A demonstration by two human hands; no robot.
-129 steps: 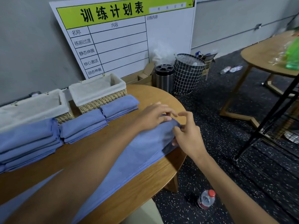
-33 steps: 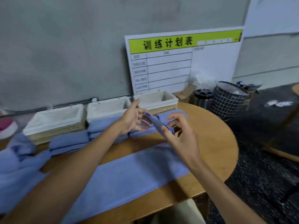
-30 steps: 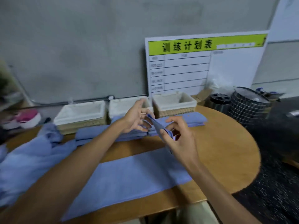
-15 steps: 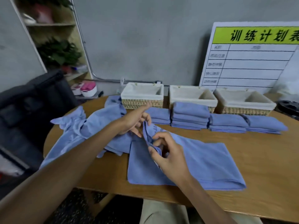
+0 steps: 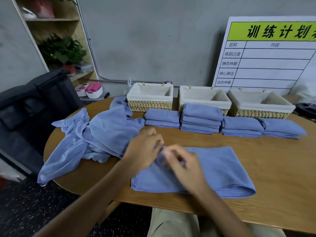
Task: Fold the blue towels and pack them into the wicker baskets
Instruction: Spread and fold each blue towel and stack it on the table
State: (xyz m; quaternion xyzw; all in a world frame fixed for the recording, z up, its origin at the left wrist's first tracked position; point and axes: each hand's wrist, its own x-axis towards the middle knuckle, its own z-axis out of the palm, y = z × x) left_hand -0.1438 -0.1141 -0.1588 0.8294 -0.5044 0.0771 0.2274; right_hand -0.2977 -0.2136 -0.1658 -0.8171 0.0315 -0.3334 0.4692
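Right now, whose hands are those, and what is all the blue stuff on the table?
The picture comes from a camera worn on a person's head, looking down, so you see their own arms. Their left hand and right hand are pinching the near-left edge of a blue towel lying flat and folded on the round wooden table. The hands are blurry, so their exact grip is unclear. To the left is a heap of unfolded towels. Behind sit four stacks of folded towels, and behind those three wicker baskets with white lining, which look empty.
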